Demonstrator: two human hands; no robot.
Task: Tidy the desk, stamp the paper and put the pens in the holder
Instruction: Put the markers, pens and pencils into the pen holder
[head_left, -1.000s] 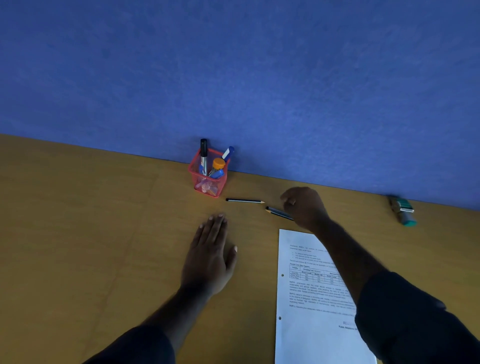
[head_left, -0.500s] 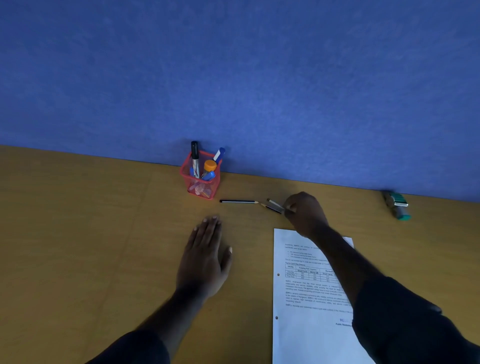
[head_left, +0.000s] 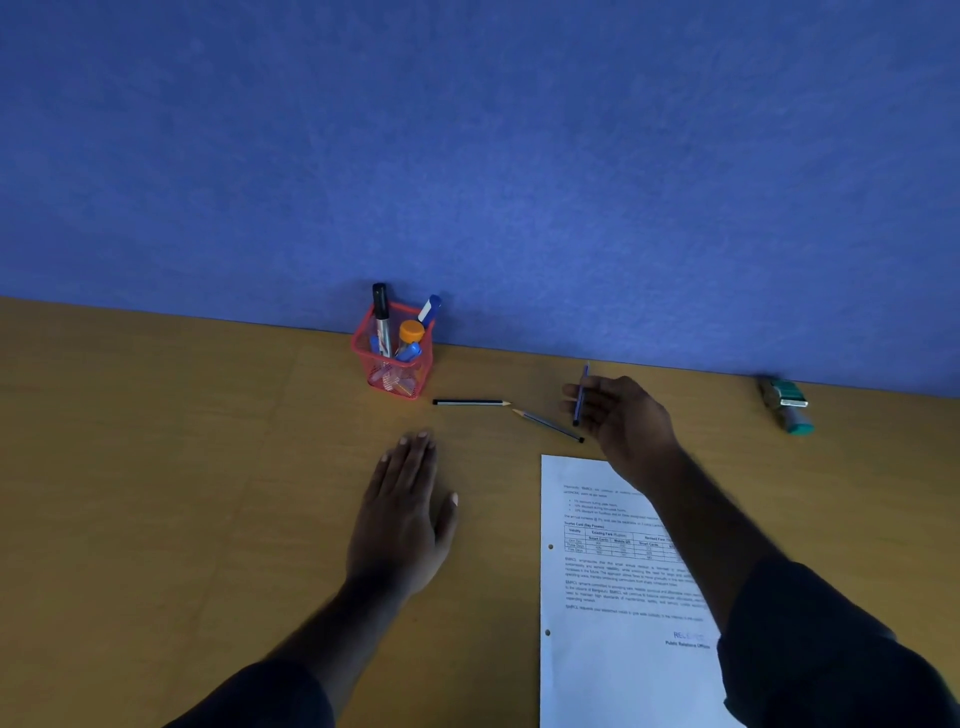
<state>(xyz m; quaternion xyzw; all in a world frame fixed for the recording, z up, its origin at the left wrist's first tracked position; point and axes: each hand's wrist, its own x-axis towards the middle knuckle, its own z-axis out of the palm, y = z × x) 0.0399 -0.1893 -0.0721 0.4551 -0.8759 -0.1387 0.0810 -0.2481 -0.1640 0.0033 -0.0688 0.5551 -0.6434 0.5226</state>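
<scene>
Your right hand (head_left: 618, 421) was raised just above the desk (head_left: 156, 467), fingers curled around a blue pen (head_left: 580, 396) held near upright, tip up toward the blue partition (head_left: 467, 156). Your left hand (head_left: 402, 512) lay flat, palm down, fingers pressed together, thumb a little apart.

Two pencils were on the desk: one (head_left: 470, 402) just right of the red mesh holder (head_left: 393, 358), lying level; the other (head_left: 548, 425) slanted, its dark end near your right hand. Their tips nearly met.

The holder stood against the partition and contained a black marker (head_left: 381, 317), an orange-capped item (head_left: 411, 332) and blue-capped pens.

The printed paper (head_left: 613, 597) lay under your right forearm, blue stamp mark near the lower text. The green stamp (head_left: 785, 405) lay at far right, well apart.
</scene>
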